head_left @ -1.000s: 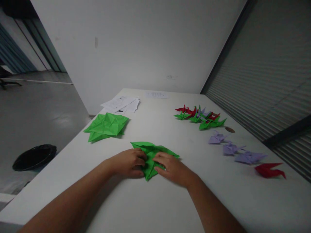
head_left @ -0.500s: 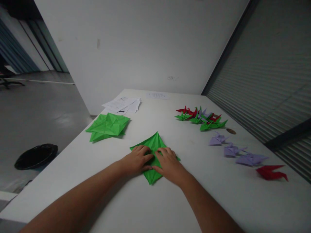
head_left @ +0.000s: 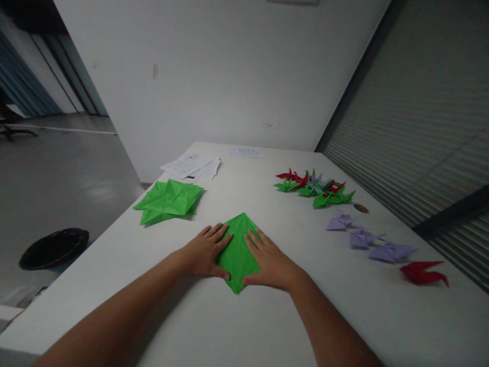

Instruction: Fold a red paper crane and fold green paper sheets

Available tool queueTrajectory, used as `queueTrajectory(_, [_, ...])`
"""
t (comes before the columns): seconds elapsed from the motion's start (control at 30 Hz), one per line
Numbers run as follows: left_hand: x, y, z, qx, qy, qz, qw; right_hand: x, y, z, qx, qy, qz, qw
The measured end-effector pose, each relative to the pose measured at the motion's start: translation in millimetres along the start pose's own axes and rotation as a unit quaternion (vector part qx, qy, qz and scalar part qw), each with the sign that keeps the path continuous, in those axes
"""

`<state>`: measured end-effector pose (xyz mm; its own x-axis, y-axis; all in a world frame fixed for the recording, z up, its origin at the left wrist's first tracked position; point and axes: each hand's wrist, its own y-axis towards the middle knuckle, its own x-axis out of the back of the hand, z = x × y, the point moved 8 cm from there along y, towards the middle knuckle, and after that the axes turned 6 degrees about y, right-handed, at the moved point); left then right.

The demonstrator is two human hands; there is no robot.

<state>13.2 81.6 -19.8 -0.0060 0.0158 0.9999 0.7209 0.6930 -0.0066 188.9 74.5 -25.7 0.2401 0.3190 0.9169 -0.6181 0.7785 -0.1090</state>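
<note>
A green folded paper (head_left: 238, 250), now a narrow diamond shape, lies flat on the white table (head_left: 244, 326) in front of me. My left hand (head_left: 206, 251) lies flat with fingers stretched along the paper's left edge. My right hand (head_left: 269, 260) lies flat with fingers spread along its right edge. Both palms press down on the table and the paper's sides; neither grips it.
A stack of green creased sheets (head_left: 168, 200) lies at the left. White printed papers (head_left: 193, 166) sit behind it. Folded cranes in red, green and purple (head_left: 315, 186) cluster at the right, with purple cranes (head_left: 362, 237) and a red crane (head_left: 422, 272) nearer. A black bin (head_left: 53, 247) stands on the floor.
The green paper went from a crumpled, part-open form to a flat narrow diamond. My hands moved from pinching its middle to lying flat along its two sides.
</note>
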Motion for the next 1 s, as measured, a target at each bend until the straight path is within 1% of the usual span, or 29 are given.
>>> queueTrajectory(0.17, [-1.4,-14,15,0.039,-0.011,0.045,0.998,1,-1,-2,-0.023,-0.007,0.017,1.0])
queueTrajectory(0.23, [7.9,-19,22,0.061,-0.011,0.052,0.997,3,-1,-2,-0.031,-0.006,0.023,0.999])
queueTrajectory(0.27, [16.6,-20,24,0.069,-0.013,0.042,0.997,3,-2,-2,-0.034,-0.006,0.024,0.999])
queueTrajectory(0.3, [27.7,-20,23,0.07,-0.017,0.021,0.997,4,-1,-1,-0.036,-0.004,0.023,0.999])
queueTrajectory(0.37, [54.1,-20,16,0.063,-0.035,-0.057,0.996,4,-1,0,-0.037,-0.002,0.017,0.999])
queueTrajectory(0.43, [75.8,-18,1,0.047,-0.055,-0.152,0.986,2,1,4,-0.033,-0.001,0.007,0.999])
queueTrajectory(0.47, [80.0,-17,-9,0.031,-0.059,-0.183,0.981,1,2,6,-0.029,-0.001,0.0,1.0])
queueTrajectory(0.5, [77.6,-14,-21,0.005,-0.062,-0.19,0.98,0,3,9,-0.025,-0.002,-0.009,1.0])
queueTrajectory(0.53, [70.5,-10,-32,-0.017,-0.065,-0.182,0.981,0,3,11,-0.02,-0.004,-0.018,1.0])
queueTrajectory(0.6, [47.8,-2,-44,-0.032,-0.051,-0.144,0.988,-2,4,16,-0.01,-0.01,-0.027,1.0])
queueTrajectory(0.63, [35.0,1,-45,-0.024,-0.035,-0.121,0.992,-3,4,18,-0.007,-0.015,-0.027,0.999])
queueTrajectory(0.7, [12.2,4,-39,0.005,-0.002,-0.073,0.997,-3,3,19,-0.007,-0.028,-0.025,0.999])
queueTrajectory(0.77, [-1.2,3,-29,0.032,0.022,-0.042,0.998,-2,3,17,-0.014,-0.041,-0.024,0.999])
queueTrajectory(0.83, [-5.3,0,-18,0.056,0.04,-0.031,0.997,0,2,12,-0.023,-0.05,-0.024,0.998])
queueTrajectory(0.9, [-5.4,-3,-8,0.073,0.052,-0.024,0.996,2,2,3,-0.041,-0.059,-0.024,0.997])
queueTrajectory(1.0, [-6.7,-5,2,0.072,0.053,-0.005,0.996,7,0,-16,-0.083,-0.075,-0.034,0.993])
